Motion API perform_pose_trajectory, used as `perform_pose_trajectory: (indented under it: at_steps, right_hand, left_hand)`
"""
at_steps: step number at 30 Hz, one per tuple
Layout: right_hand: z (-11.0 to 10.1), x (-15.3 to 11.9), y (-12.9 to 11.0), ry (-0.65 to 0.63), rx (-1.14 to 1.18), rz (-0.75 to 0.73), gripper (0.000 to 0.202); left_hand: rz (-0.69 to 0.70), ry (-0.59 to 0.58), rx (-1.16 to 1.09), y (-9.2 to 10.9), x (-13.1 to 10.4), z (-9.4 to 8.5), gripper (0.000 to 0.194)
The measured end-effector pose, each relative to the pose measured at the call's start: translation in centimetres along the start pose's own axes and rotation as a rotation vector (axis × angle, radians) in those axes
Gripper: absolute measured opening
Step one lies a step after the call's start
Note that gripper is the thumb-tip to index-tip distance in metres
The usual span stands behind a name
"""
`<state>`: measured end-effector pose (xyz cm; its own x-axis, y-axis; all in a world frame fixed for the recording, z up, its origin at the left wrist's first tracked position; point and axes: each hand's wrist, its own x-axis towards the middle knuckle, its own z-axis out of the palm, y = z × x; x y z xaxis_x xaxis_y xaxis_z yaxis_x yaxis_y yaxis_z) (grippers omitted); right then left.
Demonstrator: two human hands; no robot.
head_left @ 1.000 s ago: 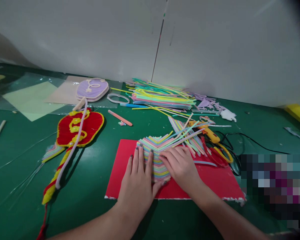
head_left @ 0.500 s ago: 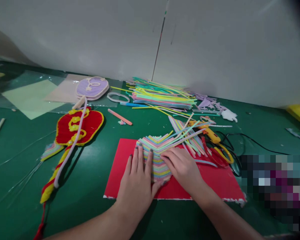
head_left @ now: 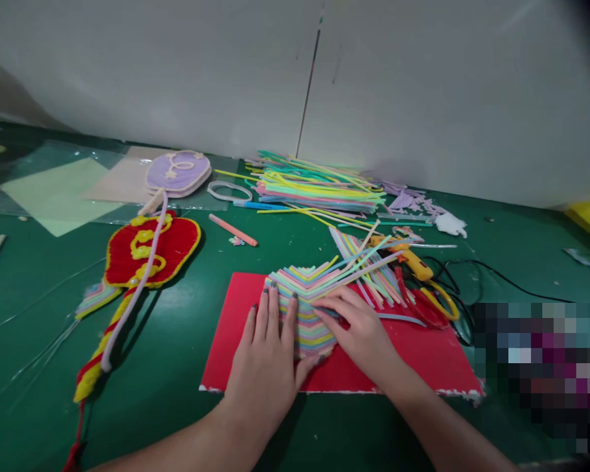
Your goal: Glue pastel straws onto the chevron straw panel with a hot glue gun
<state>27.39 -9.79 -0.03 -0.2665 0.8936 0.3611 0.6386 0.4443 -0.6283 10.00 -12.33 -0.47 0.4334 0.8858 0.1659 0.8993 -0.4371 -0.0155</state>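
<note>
A striped pad of pastel pipe cleaners (head_left: 318, 341), laid in V-shaped rows, lies on a red board (head_left: 423, 367). My left hand (head_left: 265, 354) rests flat on the pad's left side, fingers spread and holding nothing. At the pad's right edge my right hand (head_left: 361, 331) is closed in a pinch on a blue pipe cleaner, whose free end (head_left: 403, 319) sticks out to the right past the hand. Loose pipe cleaner ends (head_left: 368, 265) fan out from the pad's upper right. They cross a second striped strip (head_left: 341, 244) behind.
Further right lie a yellow glue gun (head_left: 415, 262), its black cable (head_left: 511, 274) and a yellow-and-red handled tool (head_left: 442, 301). A pile of pipe cleaners (head_left: 319, 187) stretches along the wall. To the left are a red fan (head_left: 128, 252) and a purple fan (head_left: 177, 172).
The right hand's fingertips have shifted slightly, and more of the blue pipe cleaner shows between them. My left hand stays flat on the pad. The whole view has drifted a little.
</note>
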Motion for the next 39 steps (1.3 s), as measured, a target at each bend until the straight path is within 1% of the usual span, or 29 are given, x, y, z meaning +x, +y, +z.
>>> perform_pose_trajectory:
  at_steps: [5, 9, 14, 18, 23, 26, 29, 33, 36, 39]
  right_hand:
    - [0.2, 0.2, 0.2, 0.003, -0.073, -0.004, 0.014]
    - [0.0, 0.3, 0.1, -0.017, -0.171, -0.062, 0.016]
    - [-0.8, 1.0, 0.2, -0.097, -0.330, -0.247, 0.021]
    - [-1.7, 2.3, 0.4, -0.164, -0.424, -0.381, 0.022]
    - [-2.8, 4.2, 0.3, -0.321, -0.482, -0.494, 0.023]
    - [-3.0, 5.1, 0.6, -0.354, -0.463, -0.527, 0.023]
    - [-2.8, 5.4, 1.4, -0.371, -0.390, -0.499, 0.021]
    - [-2.6, 4.9, 2.4, -0.357, -0.217, -0.379, 0.015]
    - [-2.9, 4.2, 3.0, -0.289, -0.115, -0.290, 0.012]
    - [-3.5, 3.6, 3.5, -0.206, -0.085, -0.225, 0.013]
  left_hand:
    - [-0.011, -0.009, -0.025, -0.1, 0.0, 0.0, 0.077]
    - [-0.014, -0.032, -0.026, -0.1, 0.1, -0.1, 0.079]
    - [-0.016, -0.050, -0.018, 0.0, 0.2, -0.2, 0.080]
    - [-0.013, -0.050, -0.033, 0.0, 0.3, -0.3, 0.079]
    - [-0.020, -0.052, -0.026, 0.0, 0.4, -0.6, 0.079]
    - [-0.015, -0.056, -0.018, 0.0, 0.5, -0.6, 0.079]
    - [-0.011, -0.055, -0.020, -0.1, 0.4, -0.6, 0.078]
    - [-0.013, -0.053, -0.023, -0.1, 0.4, -0.7, 0.078]
    - [-0.016, -0.069, -0.021, -0.1, 0.4, -0.7, 0.076]
    - [-0.016, -0.074, -0.030, -0.1, 0.4, -0.7, 0.076]
